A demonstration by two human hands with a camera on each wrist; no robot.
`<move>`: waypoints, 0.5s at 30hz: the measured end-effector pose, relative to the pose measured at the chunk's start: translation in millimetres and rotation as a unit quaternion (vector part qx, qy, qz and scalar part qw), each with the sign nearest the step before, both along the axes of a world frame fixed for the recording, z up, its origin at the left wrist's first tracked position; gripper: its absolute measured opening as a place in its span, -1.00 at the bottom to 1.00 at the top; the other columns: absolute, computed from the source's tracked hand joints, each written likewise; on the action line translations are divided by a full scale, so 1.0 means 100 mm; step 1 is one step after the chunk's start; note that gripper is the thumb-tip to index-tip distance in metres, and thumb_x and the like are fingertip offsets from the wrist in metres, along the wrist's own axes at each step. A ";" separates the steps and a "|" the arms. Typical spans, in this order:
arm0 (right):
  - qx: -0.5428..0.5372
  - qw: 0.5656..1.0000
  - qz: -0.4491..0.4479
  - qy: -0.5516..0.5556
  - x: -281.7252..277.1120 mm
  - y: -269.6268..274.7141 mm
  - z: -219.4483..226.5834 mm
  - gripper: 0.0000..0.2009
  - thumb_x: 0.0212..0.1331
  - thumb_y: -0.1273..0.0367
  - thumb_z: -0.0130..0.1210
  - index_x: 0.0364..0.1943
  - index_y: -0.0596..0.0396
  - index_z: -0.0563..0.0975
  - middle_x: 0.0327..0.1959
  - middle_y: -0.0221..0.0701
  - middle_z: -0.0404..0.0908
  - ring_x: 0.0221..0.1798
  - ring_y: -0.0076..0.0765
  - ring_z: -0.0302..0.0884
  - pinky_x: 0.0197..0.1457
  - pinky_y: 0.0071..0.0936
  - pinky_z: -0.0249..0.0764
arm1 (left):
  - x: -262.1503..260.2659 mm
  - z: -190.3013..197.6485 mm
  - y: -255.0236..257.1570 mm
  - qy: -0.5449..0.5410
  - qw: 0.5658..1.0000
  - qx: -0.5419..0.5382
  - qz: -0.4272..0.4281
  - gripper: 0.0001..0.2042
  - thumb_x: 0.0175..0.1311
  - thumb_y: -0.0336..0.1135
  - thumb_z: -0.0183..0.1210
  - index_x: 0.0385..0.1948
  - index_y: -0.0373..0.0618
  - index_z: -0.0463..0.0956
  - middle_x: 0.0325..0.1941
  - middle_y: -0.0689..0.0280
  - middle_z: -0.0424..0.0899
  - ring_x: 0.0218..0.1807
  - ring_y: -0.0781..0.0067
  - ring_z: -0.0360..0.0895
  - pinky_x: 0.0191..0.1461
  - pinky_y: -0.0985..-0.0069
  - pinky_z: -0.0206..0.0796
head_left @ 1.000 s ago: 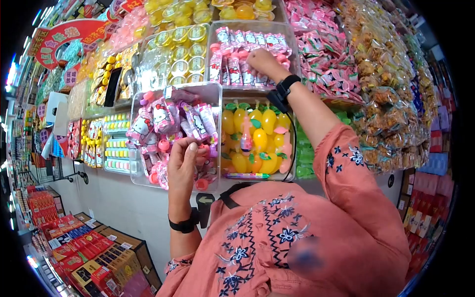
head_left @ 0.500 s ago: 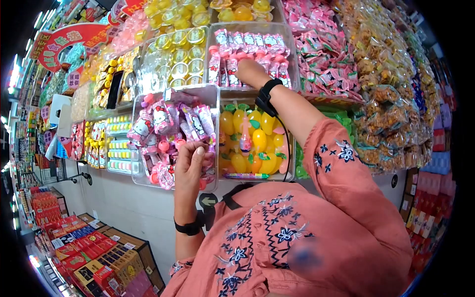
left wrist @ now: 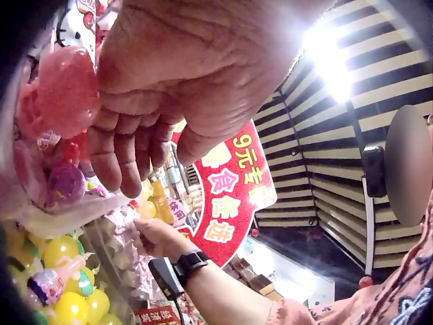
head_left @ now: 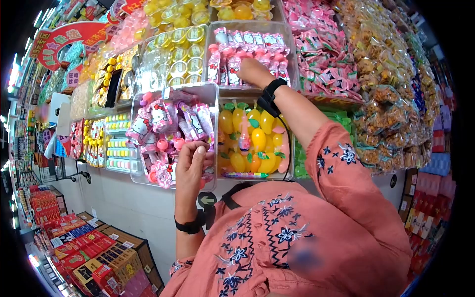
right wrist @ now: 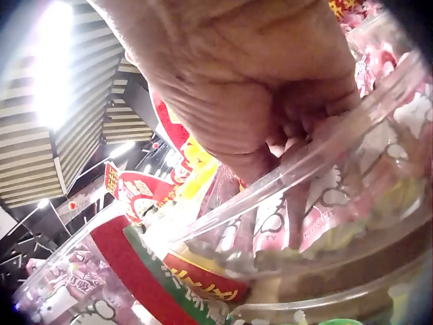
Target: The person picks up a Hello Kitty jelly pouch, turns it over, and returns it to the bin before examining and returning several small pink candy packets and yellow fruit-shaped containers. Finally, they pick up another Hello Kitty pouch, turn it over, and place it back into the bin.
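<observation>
1. Head view: the right hand [head_left: 255, 74] is down among the pink packs [head_left: 255, 40] in the upper bin [head_left: 294, 57]; its fingertips are hidden, so I cannot tell whether its grip holds one. The left hand [head_left: 190, 163] rests over the near right corner of the left bin [head_left: 216, 101], beside purple packs [head_left: 161, 118], its grip loose. Mango shapes [head_left: 259, 140] lie just right of it.

2. Left wrist view: the left hand's fingers hang half bent, with nothing between them, near a pink cap [left wrist: 67, 91]; whether they touch it is unclear. Beyond it, the right hand reaches out, a red sign [left wrist: 223, 196] behind.

3. Right wrist view: the fingers point down behind the clear wall [right wrist: 325, 145], against or close to the printed packs; no clear pinch shows. The packs look light and soft, their shiny film probably slippery. Gripping one around its middle, or by its firmer-looking cap, should serve; hard squeezing might crush it.
</observation>
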State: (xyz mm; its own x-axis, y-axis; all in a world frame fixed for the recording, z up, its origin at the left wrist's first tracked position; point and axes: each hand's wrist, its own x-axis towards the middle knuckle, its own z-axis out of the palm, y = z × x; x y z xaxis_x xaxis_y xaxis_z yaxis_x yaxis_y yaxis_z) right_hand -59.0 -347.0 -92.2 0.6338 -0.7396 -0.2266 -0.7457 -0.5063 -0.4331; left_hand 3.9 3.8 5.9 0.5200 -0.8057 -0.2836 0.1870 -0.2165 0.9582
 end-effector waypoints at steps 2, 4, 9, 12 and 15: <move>-0.008 1.000 0.006 -0.002 0.02 -0.02 -0.06 -0.70 0.11 0.33 0.06 -0.16 0.21 0.68 -0.08 -0.01 0.68 0.01 0.07 0.66 0.08 -0.07 0.56 | -0.01 -0.02 -0.02 0.000 1.000 -0.003 -0.002 -0.80 0.51 -0.29 0.06 -0.03 -0.22 0.47 -0.09 0.31 0.60 -0.16 0.61 0.58 -0.14 0.66 0.42; -0.010 1.000 0.010 -0.002 0.00 0.01 0.00 -0.71 0.12 0.35 0.05 -0.17 0.21 0.68 -0.09 0.00 0.67 0.00 0.09 0.66 0.08 -0.05 0.55 | -0.01 -0.03 -0.05 0.001 1.000 -0.003 -0.007 -0.80 0.51 -0.29 0.06 -0.03 -0.22 0.46 -0.10 0.31 0.60 -0.16 0.60 0.58 -0.14 0.65 0.42; 0.004 1.000 0.019 -0.003 -0.01 -0.01 -0.02 -0.70 0.11 0.35 0.05 -0.16 0.22 0.67 -0.08 0.01 0.67 0.01 0.09 0.66 0.08 -0.04 0.55 | 0.01 -0.06 -0.06 0.016 1.000 -0.013 -0.010 -0.80 0.51 -0.29 0.05 -0.02 -0.22 0.46 -0.11 0.30 0.61 -0.15 0.60 0.59 -0.16 0.65 0.41; -0.012 1.000 0.016 -0.001 0.01 -0.02 -0.10 -0.70 0.11 0.35 0.06 -0.14 0.22 0.67 -0.07 0.00 0.67 0.01 0.09 0.65 0.09 -0.04 0.55 | 0.02 -0.07 -0.05 0.020 1.000 -0.010 -0.005 -0.81 0.51 -0.30 0.05 -0.03 -0.21 0.46 -0.13 0.31 0.61 -0.17 0.62 0.58 -0.17 0.66 0.41; -0.003 1.000 0.007 0.016 0.02 -0.02 -0.05 -0.70 0.11 0.36 0.07 -0.13 0.22 0.67 -0.06 0.00 0.67 0.02 0.10 0.65 0.09 -0.04 0.54 | 0.05 -0.13 -0.03 0.038 0.999 -0.019 -0.005 -0.82 0.51 -0.30 0.04 -0.04 -0.21 0.46 -0.13 0.32 0.61 -0.19 0.63 0.58 -0.18 0.67 0.41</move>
